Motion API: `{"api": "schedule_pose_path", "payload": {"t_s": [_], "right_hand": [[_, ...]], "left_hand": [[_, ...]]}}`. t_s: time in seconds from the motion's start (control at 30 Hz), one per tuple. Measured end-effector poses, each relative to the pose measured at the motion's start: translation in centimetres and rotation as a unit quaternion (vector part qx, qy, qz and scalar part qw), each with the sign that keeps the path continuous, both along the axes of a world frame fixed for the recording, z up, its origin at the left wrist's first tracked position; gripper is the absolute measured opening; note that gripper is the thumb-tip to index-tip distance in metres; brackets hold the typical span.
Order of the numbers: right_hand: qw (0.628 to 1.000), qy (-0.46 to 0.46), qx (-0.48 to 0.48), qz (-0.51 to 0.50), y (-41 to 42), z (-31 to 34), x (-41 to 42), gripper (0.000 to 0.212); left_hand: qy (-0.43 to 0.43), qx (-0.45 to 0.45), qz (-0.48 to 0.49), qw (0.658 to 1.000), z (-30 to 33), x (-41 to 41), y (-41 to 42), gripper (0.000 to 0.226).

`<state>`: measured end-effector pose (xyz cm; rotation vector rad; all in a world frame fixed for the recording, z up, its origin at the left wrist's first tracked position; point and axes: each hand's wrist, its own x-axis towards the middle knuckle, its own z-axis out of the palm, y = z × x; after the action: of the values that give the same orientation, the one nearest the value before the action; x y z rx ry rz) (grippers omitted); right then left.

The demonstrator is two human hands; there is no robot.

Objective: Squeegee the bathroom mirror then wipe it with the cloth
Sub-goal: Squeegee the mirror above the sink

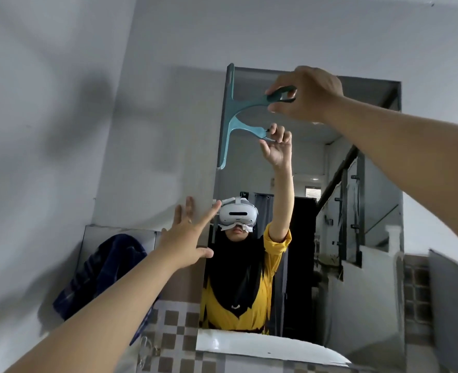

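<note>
The bathroom mirror (357, 168) hangs on the grey wall, and a person in yellow with a white headset is reflected in it. My right hand (307, 94) is raised high and pinches the handle of a teal squeegee (232, 103). The squeegee's blade stands upright along the mirror's upper left edge. My left hand (186, 236) is spread with straight fingers beside the mirror's left edge, lower down, holding nothing. A dark blue checked cloth (101, 273) hangs over a small panel to the left of the mirror.
A white sink rim (249, 345) curves below the mirror. Brown and white checked tiles (176, 327) cover the wall beneath it. A grey curved object (453, 305) stands at the lower right. Plain grey wall (61, 103) fills the left.
</note>
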<state>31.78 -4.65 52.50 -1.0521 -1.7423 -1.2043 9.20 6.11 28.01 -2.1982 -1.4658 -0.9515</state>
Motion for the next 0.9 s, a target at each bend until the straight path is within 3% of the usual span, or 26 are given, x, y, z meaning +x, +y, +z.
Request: {"api": "schedule_pose_path", "payload": {"t_s": [0.53, 0.9], "right_hand": [[0.997, 0.02, -0.04, -0.059, -1.4, 0.5, 7.0, 0.034], [0.99, 0.127, -0.029, -0.05, -3.1, -2.0, 15.7, 0.029]], "left_hand": [[-0.008, -0.024, 0.013, 1.0, 0.1, 0.7, -0.8, 0.106], [-0.05, 0.006, 0.069, 0.996, -0.4, 1.9, 0.0, 0.121]]}}
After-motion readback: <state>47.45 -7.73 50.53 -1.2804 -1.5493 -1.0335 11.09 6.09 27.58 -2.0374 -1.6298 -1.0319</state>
